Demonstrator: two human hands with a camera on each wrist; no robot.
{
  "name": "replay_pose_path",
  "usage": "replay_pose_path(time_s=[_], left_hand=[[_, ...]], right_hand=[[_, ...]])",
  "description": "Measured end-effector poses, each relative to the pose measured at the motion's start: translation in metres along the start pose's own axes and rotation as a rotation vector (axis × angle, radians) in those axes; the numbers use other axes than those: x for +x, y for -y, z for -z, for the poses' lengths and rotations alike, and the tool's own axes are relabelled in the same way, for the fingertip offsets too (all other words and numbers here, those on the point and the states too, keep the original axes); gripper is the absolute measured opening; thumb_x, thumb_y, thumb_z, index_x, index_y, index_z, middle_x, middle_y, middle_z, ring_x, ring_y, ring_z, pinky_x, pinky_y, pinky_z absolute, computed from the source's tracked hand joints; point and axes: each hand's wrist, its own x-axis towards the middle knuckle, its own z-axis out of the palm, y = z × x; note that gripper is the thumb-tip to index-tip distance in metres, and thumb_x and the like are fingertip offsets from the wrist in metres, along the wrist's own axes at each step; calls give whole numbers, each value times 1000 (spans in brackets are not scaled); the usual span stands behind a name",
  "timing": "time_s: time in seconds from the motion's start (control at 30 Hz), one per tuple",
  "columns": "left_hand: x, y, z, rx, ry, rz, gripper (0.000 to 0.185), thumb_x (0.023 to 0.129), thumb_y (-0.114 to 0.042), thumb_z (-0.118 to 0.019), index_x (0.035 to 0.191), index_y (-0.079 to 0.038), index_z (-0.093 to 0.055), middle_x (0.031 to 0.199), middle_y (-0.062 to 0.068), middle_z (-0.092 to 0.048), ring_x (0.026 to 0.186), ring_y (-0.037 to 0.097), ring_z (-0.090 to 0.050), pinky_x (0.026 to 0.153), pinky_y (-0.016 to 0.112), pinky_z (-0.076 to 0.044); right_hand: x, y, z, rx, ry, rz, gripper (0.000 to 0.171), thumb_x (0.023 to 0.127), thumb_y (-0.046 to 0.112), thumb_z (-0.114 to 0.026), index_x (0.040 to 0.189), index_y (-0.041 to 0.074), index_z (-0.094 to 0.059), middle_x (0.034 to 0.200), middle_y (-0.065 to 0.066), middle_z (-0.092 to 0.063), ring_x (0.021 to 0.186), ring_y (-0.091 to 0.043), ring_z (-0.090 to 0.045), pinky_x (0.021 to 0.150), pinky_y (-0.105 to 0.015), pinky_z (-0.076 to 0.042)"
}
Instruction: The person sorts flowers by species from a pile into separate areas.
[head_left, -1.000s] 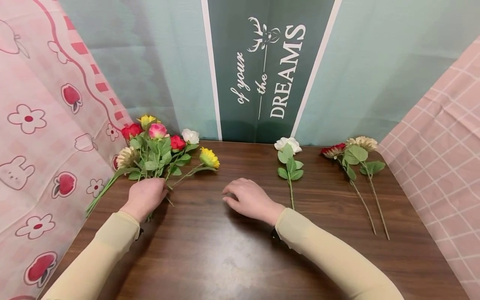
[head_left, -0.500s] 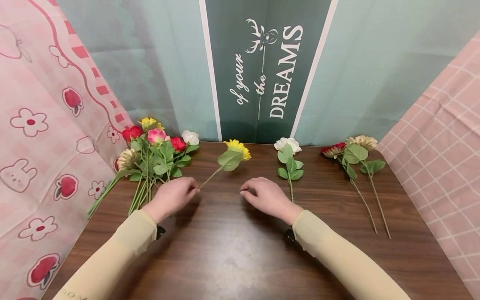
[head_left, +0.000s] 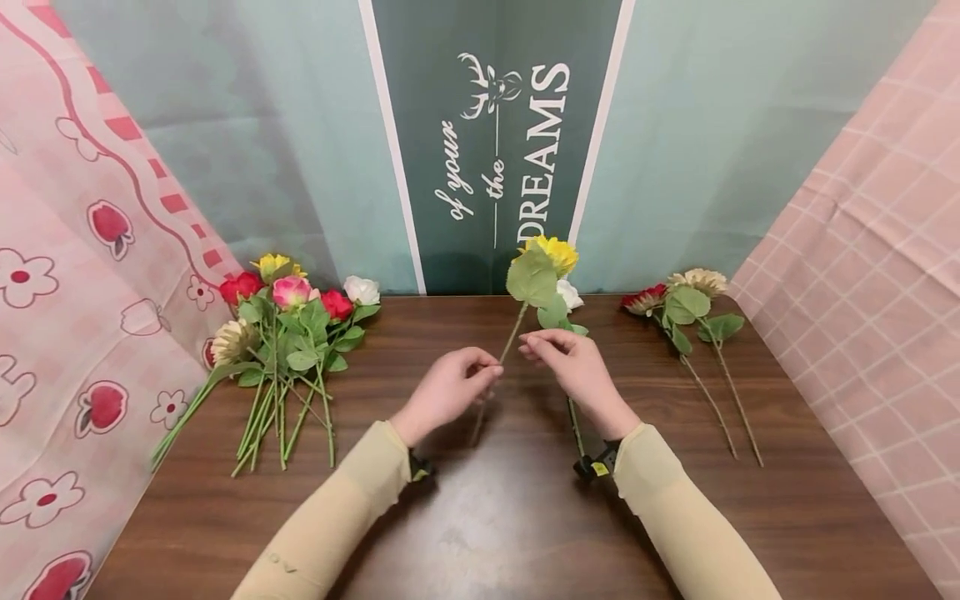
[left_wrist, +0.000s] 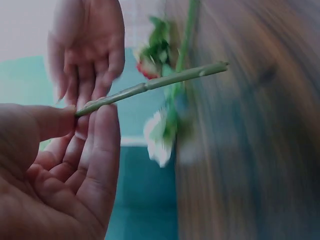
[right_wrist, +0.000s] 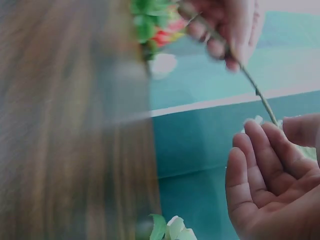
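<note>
My left hand [head_left: 450,387] pinches the brown-green stem of a yellow sunflower [head_left: 558,254] between thumb and fingertips. The flower is tilted, with its head up to the right and a broad leaf under it. In the left wrist view the lower stem [left_wrist: 165,80] juts out past the left fingers. My right hand [head_left: 577,371] is right beside the upper stem. Its thumb and index finger stand slightly apart at the stem, the other fingers extended in the right wrist view. A white rose [head_left: 570,296] lies on the table behind, partly hidden by the right hand and the sunflower's leaf.
On the wooden table [head_left: 465,533], a mixed pile of red, pink, white, beige and yellow flowers [head_left: 292,321] lies at left. A dark red flower [head_left: 643,300] and a beige flower [head_left: 697,282] lie at right. Patterned cloths [head_left: 300,167] enclose the back and sides.
My left hand has drawn the yellow sunflower rightward from the pile and raised it to the middle. My right hand has shifted right and up to meet the stem.
</note>
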Motion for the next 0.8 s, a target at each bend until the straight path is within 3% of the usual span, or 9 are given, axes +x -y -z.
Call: replay_pose_path(time_s=[0.1,0.23,0.43,0.57,0.8], left_hand=[[5,-1,-22,-152,11,7,16,103,-20,-65,106,-5,-69,93,21,-72,71,20,-70,65,33,-60],[8,-1,-38,-242,18,10,15,102,-18,-65,106,-3,-68,94,24,-71,70,19,-70,65,34,-61],[12,-2,-43,-278,39,14,15,100,-15,-68,107,-1,-69,95,24,-72,70,17,-69,66,34,-61],[15,-2,-43,-291,92,31,16,97,-11,-71,108,0,-70,98,25,-72,69,15,-69,69,33,-61],[18,1,-47,-284,110,42,14,97,-8,-71,107,1,-69,100,27,-70,70,16,-69,68,31,-61]], right_hand=[[-1,-2,1,135,-57,-33,39,100,32,-70,120,-1,-72,107,-16,-74,100,-26,-71,89,-45,-57],[-1,-4,1,215,-76,-56,38,97,25,-73,121,-4,-70,113,-12,-73,96,-21,-71,86,-42,-57],[3,-6,3,211,-111,-75,28,95,22,-76,113,1,-73,113,-5,-73,92,-24,-69,81,-40,-58],[6,-6,6,233,-151,-73,32,95,21,-75,115,-4,-70,107,-2,-74,86,-20,-69,78,-37,-58],[9,-9,5,265,-160,-59,24,95,17,-76,111,-1,-72,111,-8,-73,81,-15,-69,76,-37,-59]])
